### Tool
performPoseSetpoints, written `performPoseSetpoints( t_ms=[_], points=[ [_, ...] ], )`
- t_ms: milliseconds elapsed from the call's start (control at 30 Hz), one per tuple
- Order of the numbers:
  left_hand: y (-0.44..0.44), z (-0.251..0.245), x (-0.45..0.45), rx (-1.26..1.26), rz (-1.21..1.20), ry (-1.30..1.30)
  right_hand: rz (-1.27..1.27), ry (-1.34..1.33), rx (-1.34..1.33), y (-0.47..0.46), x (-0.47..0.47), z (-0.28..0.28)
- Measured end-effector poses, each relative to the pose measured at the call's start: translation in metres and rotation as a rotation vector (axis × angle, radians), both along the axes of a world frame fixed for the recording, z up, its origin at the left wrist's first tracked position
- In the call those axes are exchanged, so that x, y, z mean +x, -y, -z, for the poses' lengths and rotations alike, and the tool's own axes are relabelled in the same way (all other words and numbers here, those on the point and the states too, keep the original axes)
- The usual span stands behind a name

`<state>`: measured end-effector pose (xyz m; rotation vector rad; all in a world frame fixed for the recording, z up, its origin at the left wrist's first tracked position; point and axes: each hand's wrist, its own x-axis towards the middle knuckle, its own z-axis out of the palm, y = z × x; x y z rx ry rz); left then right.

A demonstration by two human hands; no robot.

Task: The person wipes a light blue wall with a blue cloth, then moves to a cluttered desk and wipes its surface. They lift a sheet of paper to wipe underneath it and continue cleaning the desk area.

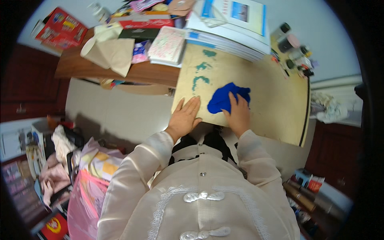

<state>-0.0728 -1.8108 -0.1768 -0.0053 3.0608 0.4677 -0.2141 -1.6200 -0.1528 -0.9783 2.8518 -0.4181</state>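
A crumpled blue cloth (223, 97) lies on the pale yellow tabletop (273, 111). Over its right side rests my right hand (240, 115), fingers bent and pressing down on the fabric. My left hand (185, 117) lies palm down on the table's front left corner, fingers extended and nothing held. Green worn patches (200, 82) mark the surface beyond my left hand. Part of the cloth is hidden under my right fingers.
Stacked books and papers (228, 36) stand at the back of the table. Several small bottles and jars (289, 45) line the right rear edge. Leftward, a brown wooden desk (150, 72) bears a floral-covered stack (167, 45), brown paper (115, 52) and a red box (63, 28).
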Motion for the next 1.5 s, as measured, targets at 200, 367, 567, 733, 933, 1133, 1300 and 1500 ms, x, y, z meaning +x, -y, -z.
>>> performPoseSetpoints(
  t_ms=[200,367,567,733,933,1133,1300,1500],
  points=[
    [0.004,0.000,-0.005,-0.084,0.118,-0.029,-0.015,0.002,-0.201,-0.004,0.032,0.000],
    [-0.003,-0.009,-0.009,-0.146,0.083,0.070,-0.073,-0.052,-0.285,-0.009,0.023,0.003],
    [-0.018,-0.025,-0.020,0.029,0.003,0.051,-0.022,-0.115,-0.321,-0.036,-0.016,0.010],
    [-0.044,-0.024,-0.030,0.000,-0.003,0.145,0.198,-0.045,-0.221,-0.084,-0.070,0.009],
    [-0.062,-0.023,-0.030,-0.031,-0.097,0.180,0.147,0.006,-0.124,-0.064,-0.085,0.007],
    [-0.062,-0.023,-0.029,-0.009,-0.126,0.175,-0.213,0.068,-0.165,-0.015,-0.063,0.008],
    [-0.061,-0.023,-0.030,-0.042,-0.119,0.234,-0.350,0.138,-0.271,0.019,-0.056,-0.001],
    [-0.061,-0.032,-0.034,-0.020,-0.219,0.240,-0.105,0.170,-0.398,0.004,-0.108,-0.020]
  ],
)
